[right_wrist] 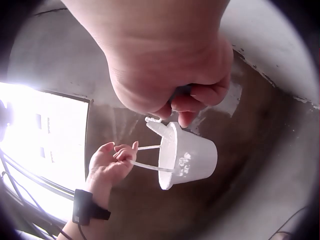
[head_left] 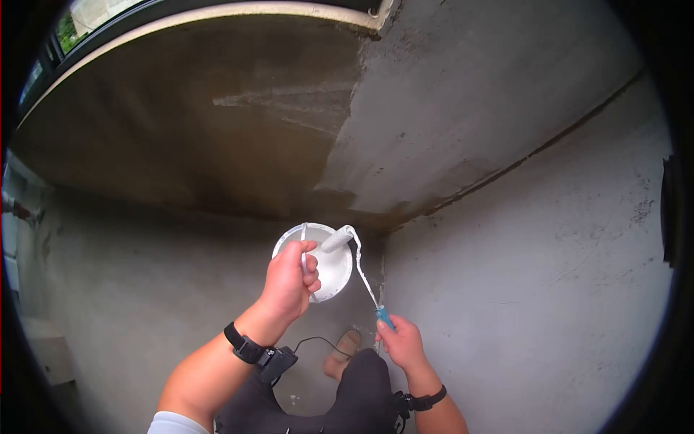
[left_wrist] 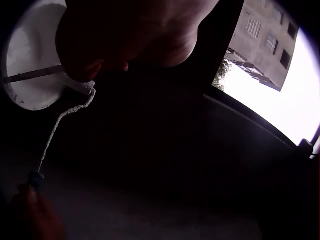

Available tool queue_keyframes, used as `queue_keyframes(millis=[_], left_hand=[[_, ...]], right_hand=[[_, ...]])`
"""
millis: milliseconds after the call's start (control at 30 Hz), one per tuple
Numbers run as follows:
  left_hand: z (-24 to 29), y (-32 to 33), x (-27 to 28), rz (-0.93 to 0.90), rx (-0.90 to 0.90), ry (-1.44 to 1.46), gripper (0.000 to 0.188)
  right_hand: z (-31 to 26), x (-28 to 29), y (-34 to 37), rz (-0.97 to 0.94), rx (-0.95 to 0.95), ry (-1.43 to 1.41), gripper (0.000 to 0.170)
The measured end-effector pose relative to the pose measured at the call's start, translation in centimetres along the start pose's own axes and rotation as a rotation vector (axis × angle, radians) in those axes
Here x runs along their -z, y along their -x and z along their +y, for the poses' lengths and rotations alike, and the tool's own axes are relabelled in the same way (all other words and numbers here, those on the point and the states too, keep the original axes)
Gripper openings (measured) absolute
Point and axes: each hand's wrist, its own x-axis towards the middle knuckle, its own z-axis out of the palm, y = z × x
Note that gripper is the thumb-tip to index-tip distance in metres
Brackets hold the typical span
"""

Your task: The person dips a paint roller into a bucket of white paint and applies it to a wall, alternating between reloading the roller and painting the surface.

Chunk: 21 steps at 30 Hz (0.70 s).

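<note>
My left hand (head_left: 290, 278) grips the handle (right_wrist: 150, 166) of a white bucket (right_wrist: 197, 155), which hangs from it in the right wrist view. White paint (head_left: 331, 269) lies inside the bucket. With its fingers curled round the blue grip (head_left: 384, 317), my right hand (head_left: 405, 343) holds a paint roller. The roller's white sleeve (head_left: 337, 239) dips in over the bucket's rim. Its bent wire frame (head_left: 363, 269) is crusted with white paint. In the left wrist view the same wire frame (left_wrist: 59, 119) leads down to the right hand (left_wrist: 37, 215).
A curved wall, part dark brown (head_left: 181, 130) and part grey (head_left: 434, 108), rises ahead under a pale ledge (head_left: 238, 10). To the right stands a grey wall (head_left: 520, 267). A sandaled foot (head_left: 343, 349) is on the grey floor (head_left: 159, 289). A window opening (right_wrist: 45, 145) is bright.
</note>
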Motion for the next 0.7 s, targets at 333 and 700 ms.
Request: queue_keyframes(millis=[333, 700], left_hand=[[-8.9, -7.1, 8.6, -0.070, -0.044, 0.009, 0.029], [-13.4, -12.7, 16.8, -0.089, 0.045, 0.025, 0.023]], right_hand=[[10.1, 0.3, -10.4, -0.142, 0.080, -0.403, 0.024], [6.6, -4.2, -16.3, -0.277, 0.267, -0.498, 0.030]])
